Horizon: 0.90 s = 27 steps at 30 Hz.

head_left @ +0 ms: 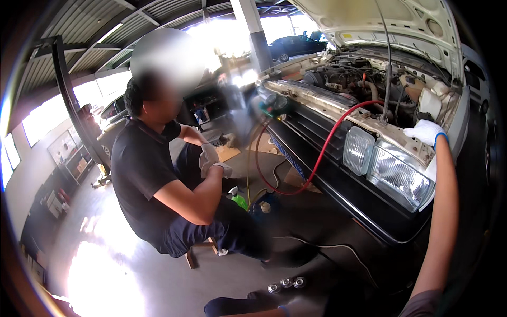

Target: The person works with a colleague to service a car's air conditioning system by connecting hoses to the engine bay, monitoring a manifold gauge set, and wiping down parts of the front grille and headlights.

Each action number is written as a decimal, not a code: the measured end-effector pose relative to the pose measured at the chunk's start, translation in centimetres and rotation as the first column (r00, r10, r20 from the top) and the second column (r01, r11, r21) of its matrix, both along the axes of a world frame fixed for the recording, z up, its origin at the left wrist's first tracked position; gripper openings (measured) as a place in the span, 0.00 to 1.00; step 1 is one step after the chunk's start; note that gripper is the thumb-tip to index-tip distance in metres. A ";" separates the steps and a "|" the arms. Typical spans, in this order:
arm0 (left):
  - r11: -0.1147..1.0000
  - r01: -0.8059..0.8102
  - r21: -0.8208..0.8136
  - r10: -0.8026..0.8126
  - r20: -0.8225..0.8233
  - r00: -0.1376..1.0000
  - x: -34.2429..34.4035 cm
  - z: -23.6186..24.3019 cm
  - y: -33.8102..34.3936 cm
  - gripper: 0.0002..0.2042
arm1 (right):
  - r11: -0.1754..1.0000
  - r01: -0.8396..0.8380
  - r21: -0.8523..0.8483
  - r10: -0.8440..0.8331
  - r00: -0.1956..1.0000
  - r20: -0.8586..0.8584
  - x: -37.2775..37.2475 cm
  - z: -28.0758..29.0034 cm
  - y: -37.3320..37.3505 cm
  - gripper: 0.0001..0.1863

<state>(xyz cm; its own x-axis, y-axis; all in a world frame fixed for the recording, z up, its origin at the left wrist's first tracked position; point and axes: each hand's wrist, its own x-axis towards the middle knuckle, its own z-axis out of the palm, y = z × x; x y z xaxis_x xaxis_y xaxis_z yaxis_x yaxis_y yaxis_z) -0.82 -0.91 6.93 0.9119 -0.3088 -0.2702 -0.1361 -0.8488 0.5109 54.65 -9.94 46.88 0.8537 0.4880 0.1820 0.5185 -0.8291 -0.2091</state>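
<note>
My right hand (425,132), in a white glove with a blue cuff, rests with fingers extended on the front edge of a white car's engine bay (359,79), above the rectangular headlight (398,177). The hood (401,24) stands raised. At the bottom edge, only a blue cuff and forearm of my left hand (283,310) show; its fingers are hidden. A red hose (334,140) arches out of the engine bay toward yellow and dark hoses on the floor. Three small metal cans (286,282) stand near my left side.
A gloved co-worker (142,174) sits on a low wooden stool (190,256) before the bumper. A green spray bottle (238,198), blue equipment (268,205), cardboard (228,154) and a cable (343,247) lie or stand on the floor. A lift post (79,111) is at left.
</note>
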 end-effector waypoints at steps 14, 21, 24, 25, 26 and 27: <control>0.999 -0.012 0.045 0.012 -0.012 1.000 -0.4 -2.5 0.1 0.16 | 0.996 0.027 -0.088 -0.033 0.997 -0.064 -1.8 1.4 0.9 0.41; 0.998 0.023 0.065 -0.006 -0.258 0.966 1.2 1.2 0.1 0.18 | 0.992 -0.014 -0.124 0.010 0.999 -0.031 -1.1 0.9 1.0 0.42; 0.997 0.013 0.073 0.005 -0.246 0.969 1.9 1.6 -0.8 0.20 | 0.981 -0.051 -0.186 0.056 0.998 0.020 1.2 -0.3 -0.2 0.43; 0.997 0.014 0.075 0.002 -0.203 0.979 1.6 1.2 -1.3 0.20 | 0.981 -0.112 -0.161 0.133 0.983 0.128 3.2 -1.6 -1.3 0.43; 0.997 0.014 0.072 -0.002 -0.162 0.987 1.4 0.0 -1.5 0.20 | 0.973 -0.178 -0.144 0.208 0.951 0.229 5.5 -3.0 -2.2 0.44; 0.997 0.008 0.074 -0.006 -0.032 0.999 0.7 -1.5 -0.9 0.20 | 0.974 -0.200 -0.104 0.215 0.965 0.153 6.5 -3.0 -1.5 0.44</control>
<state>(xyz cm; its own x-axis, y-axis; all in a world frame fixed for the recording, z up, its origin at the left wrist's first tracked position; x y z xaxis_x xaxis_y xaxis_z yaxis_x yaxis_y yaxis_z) -0.08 -1.83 5.38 0.9006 -0.2931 -0.3210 -0.1268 -0.8836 0.4508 61.15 -11.39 43.88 0.6944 0.6715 0.2587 0.7022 -0.7108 -0.0400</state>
